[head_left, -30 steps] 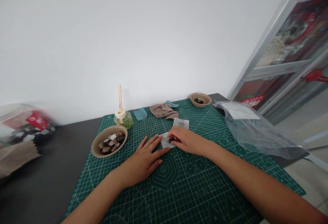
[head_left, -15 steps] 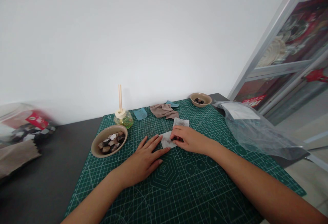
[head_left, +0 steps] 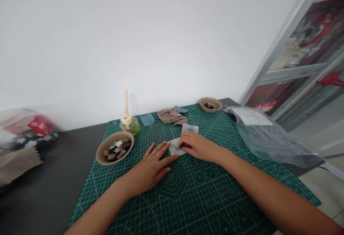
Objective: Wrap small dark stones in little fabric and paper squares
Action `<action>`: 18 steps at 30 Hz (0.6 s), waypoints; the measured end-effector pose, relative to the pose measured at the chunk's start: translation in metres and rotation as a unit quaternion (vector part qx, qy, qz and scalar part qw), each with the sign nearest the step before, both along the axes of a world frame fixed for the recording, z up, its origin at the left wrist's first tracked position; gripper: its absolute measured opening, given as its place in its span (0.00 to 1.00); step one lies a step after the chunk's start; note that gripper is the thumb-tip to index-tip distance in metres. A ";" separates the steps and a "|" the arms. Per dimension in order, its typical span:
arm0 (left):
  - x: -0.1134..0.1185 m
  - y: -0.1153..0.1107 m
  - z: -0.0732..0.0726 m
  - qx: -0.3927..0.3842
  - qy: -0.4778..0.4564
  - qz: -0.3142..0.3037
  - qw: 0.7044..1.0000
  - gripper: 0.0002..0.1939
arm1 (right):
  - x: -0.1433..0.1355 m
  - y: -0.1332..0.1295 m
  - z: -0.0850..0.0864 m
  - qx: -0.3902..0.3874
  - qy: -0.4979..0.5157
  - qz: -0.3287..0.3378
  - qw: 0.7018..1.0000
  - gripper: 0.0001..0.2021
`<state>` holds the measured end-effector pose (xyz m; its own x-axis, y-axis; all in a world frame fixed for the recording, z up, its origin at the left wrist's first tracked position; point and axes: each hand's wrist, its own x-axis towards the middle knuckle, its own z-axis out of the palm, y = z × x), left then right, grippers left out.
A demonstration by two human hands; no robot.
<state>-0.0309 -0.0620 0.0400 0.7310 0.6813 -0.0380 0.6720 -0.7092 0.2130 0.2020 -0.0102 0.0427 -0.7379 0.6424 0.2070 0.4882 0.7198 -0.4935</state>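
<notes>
My left hand (head_left: 150, 170) lies with spread fingers on the green cutting mat (head_left: 188, 206), its fingertips on the edge of a smudged light sheet (head_left: 174, 149). A small dark stone (head_left: 182, 145) is pinched in the fingers of my right hand (head_left: 197, 146), against that sheet. Just behind is a second grey, smudged piece (head_left: 190, 128). On the left, a tan bowl (head_left: 100, 154) holds several brown, dark and white stones. Another tan bowl (head_left: 217, 103), with a few dark stones, stands at the back right.
A crumpled brown cloth (head_left: 172, 116) and blue pieces (head_left: 147, 120) lie at the back. Beside the left bowl stands a glass diffuser (head_left: 130, 125) with sticks. Clear plastic bags sit at far left (head_left: 18, 120) and right (head_left: 268, 145); a brown cloth (head_left: 20, 165) lies far left.
</notes>
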 end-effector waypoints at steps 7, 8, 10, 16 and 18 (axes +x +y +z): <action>0.000 0.000 0.001 -0.001 0.004 0.000 1.000 0.23 | 0.002 0.001 0.002 0.002 -0.001 0.007 1.000 0.07; 0.000 0.000 0.001 -0.003 0.006 0.001 1.000 0.23 | 0.002 0.001 0.002 0.004 -0.005 0.005 1.000 0.07; 0.000 -0.001 0.002 -0.006 0.007 0.001 1.000 0.23 | 0.002 0.000 0.003 0.004 -0.008 -0.003 1.000 0.07; 0.001 0.000 0.001 -0.003 0.013 0.001 1.000 0.23 | 0.001 0.001 0.000 -0.007 0.032 -0.018 0.999 0.10; 0.001 0.000 0.000 -0.003 0.014 0.001 1.000 0.23 | 0.002 0.004 -0.003 0.010 0.049 -0.050 0.998 0.12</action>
<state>-0.0302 -0.0617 0.0400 0.7277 0.6830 -0.0623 0.6798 -0.7062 0.1978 0.2035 -0.0064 0.0399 -0.6467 0.7063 0.2880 0.5079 0.6804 -0.5283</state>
